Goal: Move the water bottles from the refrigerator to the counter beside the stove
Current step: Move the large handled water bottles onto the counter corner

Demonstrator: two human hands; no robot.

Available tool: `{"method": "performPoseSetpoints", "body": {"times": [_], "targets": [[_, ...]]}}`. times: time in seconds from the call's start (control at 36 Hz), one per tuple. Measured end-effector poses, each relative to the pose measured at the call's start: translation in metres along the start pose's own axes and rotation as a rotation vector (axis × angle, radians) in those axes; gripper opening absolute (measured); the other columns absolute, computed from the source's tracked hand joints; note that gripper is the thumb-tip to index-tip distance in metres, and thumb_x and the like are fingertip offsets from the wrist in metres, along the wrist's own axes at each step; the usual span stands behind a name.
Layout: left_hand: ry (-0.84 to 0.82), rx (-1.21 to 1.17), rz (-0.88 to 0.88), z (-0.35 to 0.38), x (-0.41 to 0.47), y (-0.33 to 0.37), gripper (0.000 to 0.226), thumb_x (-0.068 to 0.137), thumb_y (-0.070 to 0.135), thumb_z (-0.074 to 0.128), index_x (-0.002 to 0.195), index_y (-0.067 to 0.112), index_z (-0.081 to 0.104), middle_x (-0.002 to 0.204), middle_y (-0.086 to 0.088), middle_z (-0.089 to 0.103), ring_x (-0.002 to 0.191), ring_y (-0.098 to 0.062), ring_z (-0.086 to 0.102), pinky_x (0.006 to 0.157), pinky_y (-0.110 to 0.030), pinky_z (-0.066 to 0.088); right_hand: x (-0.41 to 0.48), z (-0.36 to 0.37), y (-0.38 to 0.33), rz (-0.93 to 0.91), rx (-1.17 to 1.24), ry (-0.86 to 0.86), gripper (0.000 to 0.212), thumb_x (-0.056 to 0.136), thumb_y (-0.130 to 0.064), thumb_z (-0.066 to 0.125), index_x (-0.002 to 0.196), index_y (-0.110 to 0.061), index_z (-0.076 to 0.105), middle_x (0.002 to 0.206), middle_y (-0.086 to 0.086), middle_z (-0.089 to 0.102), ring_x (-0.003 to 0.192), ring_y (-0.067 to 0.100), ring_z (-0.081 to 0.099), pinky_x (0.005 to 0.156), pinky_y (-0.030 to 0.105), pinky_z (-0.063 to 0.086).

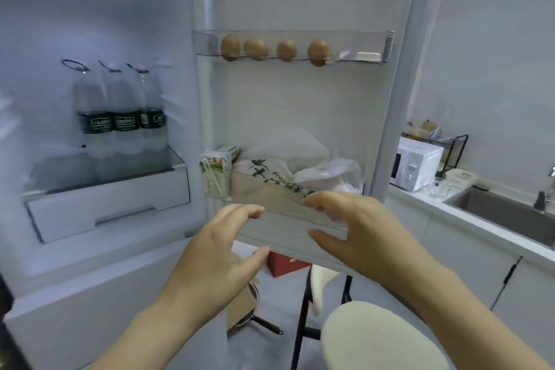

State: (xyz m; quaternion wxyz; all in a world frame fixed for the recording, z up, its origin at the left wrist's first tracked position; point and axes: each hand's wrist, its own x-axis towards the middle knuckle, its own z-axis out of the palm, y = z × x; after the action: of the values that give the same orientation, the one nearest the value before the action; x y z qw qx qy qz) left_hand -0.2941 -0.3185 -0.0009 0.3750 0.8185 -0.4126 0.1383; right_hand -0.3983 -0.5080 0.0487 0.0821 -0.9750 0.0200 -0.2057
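Note:
Three clear water bottles [121,111] with dark green labels stand side by side on a glass shelf [168,167] inside the open refrigerator, at the left. My left hand [219,255] hovers in front of the fridge below the door, fingers spread and relaxed, holding nothing. My right hand [357,234] is beside it to the right, in front of the lower door bin [270,189], fingers loosely spread and empty. Both hands are well to the right of and below the bottles.
The open fridge door [300,99] carries an upper rack with several eggs [256,49] and a lower bin with a carton [214,171] and bags. A white drawer [108,207] sits under the shelf. Right: counter with microwave [416,164], sink [507,210]. A chair [381,336] stands below.

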Motion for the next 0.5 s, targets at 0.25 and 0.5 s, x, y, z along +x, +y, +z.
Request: {"method": "performPoseSetpoints", "body": {"times": [0.25,0.5], "targets": [[0.124,0.122,-0.155,-0.017,0.027,-0.034,0.043,0.083,0.03,0.067,0.121,0.04,0.049,0.113,0.038,0.041,0.104,0.026,0.037,0.085,0.006,0.028,0.088,0.027,0.003,-0.206,0.108,0.005,0.039,0.087,-0.033,0.064,0.125,-0.028,0.057,0.117,-0.013,0.065,0.106,0.005,0.059,0.088,0.02,0.046],[0.198,0.205,-0.284,-0.032,0.032,-0.078,0.043,0.084,0.029,0.067,0.122,0.038,0.051,0.116,0.036,0.044,0.111,0.024,0.034,0.087,0.007,0.025,0.151,0.066,-0.017,-0.353,0.218,-0.004,0.041,0.085,-0.032,0.067,0.124,-0.028,0.058,0.115,-0.012,0.065,0.106,0.011,0.06,0.084,0.021,0.042]]}}
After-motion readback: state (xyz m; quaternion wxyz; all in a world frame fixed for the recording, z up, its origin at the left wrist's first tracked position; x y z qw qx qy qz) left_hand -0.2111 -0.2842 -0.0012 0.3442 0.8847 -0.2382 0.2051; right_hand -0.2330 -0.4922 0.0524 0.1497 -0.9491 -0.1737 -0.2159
